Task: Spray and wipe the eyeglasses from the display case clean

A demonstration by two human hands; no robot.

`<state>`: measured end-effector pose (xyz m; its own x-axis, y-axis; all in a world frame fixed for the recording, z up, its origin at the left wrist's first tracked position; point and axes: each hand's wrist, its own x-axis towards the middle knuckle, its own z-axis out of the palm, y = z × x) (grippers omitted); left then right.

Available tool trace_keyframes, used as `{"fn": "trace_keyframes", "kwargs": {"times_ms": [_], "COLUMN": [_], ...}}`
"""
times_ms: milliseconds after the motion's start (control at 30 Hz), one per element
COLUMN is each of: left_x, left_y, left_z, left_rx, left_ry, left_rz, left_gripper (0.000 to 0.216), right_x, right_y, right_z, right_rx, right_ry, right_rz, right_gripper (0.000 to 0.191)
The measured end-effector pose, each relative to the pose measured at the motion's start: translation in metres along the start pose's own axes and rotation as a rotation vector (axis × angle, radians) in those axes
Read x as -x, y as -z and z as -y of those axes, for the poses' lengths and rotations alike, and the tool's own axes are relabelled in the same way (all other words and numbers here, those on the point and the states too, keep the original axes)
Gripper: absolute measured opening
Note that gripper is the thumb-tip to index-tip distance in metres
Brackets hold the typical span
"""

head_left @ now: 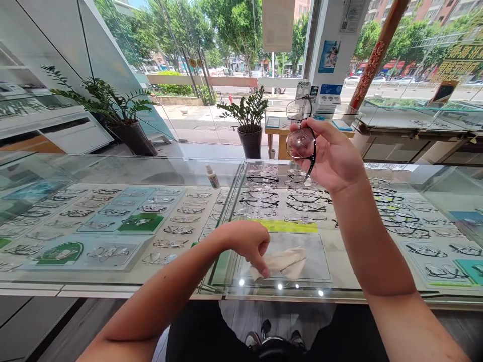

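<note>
My right hand (334,156) is raised above the glass counter and grips a pair of dark-framed glasses (301,137), held up on end with one lens above the other. My left hand (251,244) rests low on the counter, fingers curled, with a fingertip pressing on a beige cleaning cloth (285,263). The cloth lies crumpled on a grey mat (319,251) on the glass.
A glass display counter (113,166) holds several rows of spectacle frames beneath its top. A small white spray bottle (212,177) stands on it. Potted plants (249,123) stand behind, by the shop windows. Another glass case (422,113) is at the back right.
</note>
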<state>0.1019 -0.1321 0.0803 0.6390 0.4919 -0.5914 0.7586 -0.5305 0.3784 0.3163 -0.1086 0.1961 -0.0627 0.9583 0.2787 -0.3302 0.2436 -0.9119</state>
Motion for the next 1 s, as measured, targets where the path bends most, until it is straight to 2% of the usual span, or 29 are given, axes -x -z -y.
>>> {"fn": "trace_keyframes", "kwargs": {"times_ms": [100, 167, 333, 500, 600, 767, 1000], "left_x": [0.006, 0.007, 0.004, 0.004, 0.004, 0.006, 0.006], "left_y": [0.0, -0.001, -0.001, -0.003, -0.011, -0.012, 0.009], "left_z": [-0.002, -0.003, -0.001, -0.004, -0.007, -0.008, 0.004], "left_rx": [-0.039, -0.071, -0.064, -0.059, -0.114, -0.124, 0.195], "left_ry": [0.064, 0.073, -0.013, -0.003, 0.002, -0.081, -0.302], "left_rz": [0.044, 0.03, 0.018, 0.037, -0.009, -0.094, -0.287], "left_gripper": [0.048, 0.044, 0.022, 0.047, 0.046, 0.021, 0.011], "right_x": [0.0, 0.0, 0.0, -0.001, -0.001, -0.001, -0.001], "right_y": [0.0, -0.001, 0.0, 0.001, 0.001, 0.0, 0.0], "right_z": [0.0, 0.0, -0.001, -0.001, 0.0, 0.0, 0.001], "right_rx": [-0.028, -0.022, -0.017, 0.009, 0.0, -0.01, 0.007], "right_ry": [0.005, 0.001, 0.008, 0.018, 0.012, 0.004, 0.021], "right_rz": [0.022, 0.024, 0.041, 0.029, 0.022, 0.014, 0.019], "right_gripper": [0.02, 0.021, 0.023, 0.023, 0.023, 0.022, 0.026]}}
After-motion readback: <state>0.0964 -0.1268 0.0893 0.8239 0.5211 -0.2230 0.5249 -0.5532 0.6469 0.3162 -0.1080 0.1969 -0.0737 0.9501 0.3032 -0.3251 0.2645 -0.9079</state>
